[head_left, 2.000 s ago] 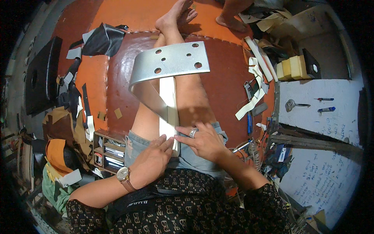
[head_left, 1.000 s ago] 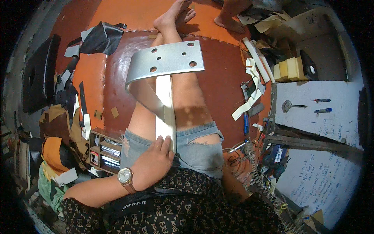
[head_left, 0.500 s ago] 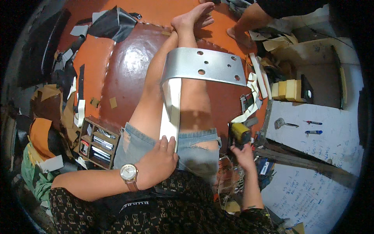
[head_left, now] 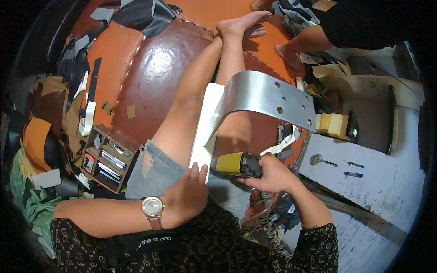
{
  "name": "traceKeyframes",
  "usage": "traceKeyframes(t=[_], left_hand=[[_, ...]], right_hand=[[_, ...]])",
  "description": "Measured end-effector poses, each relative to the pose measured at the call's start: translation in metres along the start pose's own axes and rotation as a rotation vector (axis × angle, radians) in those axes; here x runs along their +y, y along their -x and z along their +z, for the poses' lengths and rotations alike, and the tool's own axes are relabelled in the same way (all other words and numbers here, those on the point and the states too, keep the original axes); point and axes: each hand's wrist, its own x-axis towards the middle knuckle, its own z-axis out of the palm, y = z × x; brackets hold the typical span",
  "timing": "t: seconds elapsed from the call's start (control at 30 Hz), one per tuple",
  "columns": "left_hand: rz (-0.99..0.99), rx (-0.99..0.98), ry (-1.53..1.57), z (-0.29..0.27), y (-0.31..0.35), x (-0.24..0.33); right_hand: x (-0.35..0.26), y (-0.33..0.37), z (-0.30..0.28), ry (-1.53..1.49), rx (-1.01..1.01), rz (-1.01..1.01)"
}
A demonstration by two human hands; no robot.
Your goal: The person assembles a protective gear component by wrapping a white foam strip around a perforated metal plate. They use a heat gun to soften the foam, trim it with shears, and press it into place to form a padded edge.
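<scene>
A bent metal plate (head_left: 268, 96) with several round holes rests over my outstretched legs, joined to a long white strip (head_left: 204, 132) that runs down toward my lap. My left hand (head_left: 187, 195), with a wristwatch above it, presses flat on the near end of the white strip against my denim shorts. My right hand (head_left: 269, 173) grips a yellow and black power tool (head_left: 237, 164), its yellow end pointing at the strip's right edge just beside my left fingertips.
A small wooden compartment box (head_left: 105, 159) stands left of my thigh. Scraps of leather and tape litter the orange and brown floor mat (head_left: 150, 73). A white board (head_left: 364, 182) with small tools lies at right. Another person's bare feet and leg (head_left: 291, 45) are at the top.
My right hand left the strip, reached right, and came back holding the yellow power tool. My left hand stayed pressed on the strip. The view has shifted left, so the plate now sits further right.
</scene>
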Motion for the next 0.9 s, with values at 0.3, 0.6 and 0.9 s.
traceKeyframes(t=[0.3,0.6,0.9], left_hand=[[-0.015,0.013,0.074,-0.003,-0.001,-0.002],[-0.001,-0.02,0.018,-0.005,-0.002,0.001],[0.034,0.017,-0.025,-0.008,0.004,-0.002]], right_hand=[[0.007,-0.008,0.008,0.112,-0.039,0.105],[0.013,-0.011,0.01,0.034,-0.075,0.079],[0.009,-0.011,0.02,0.158,-0.034,0.058]])
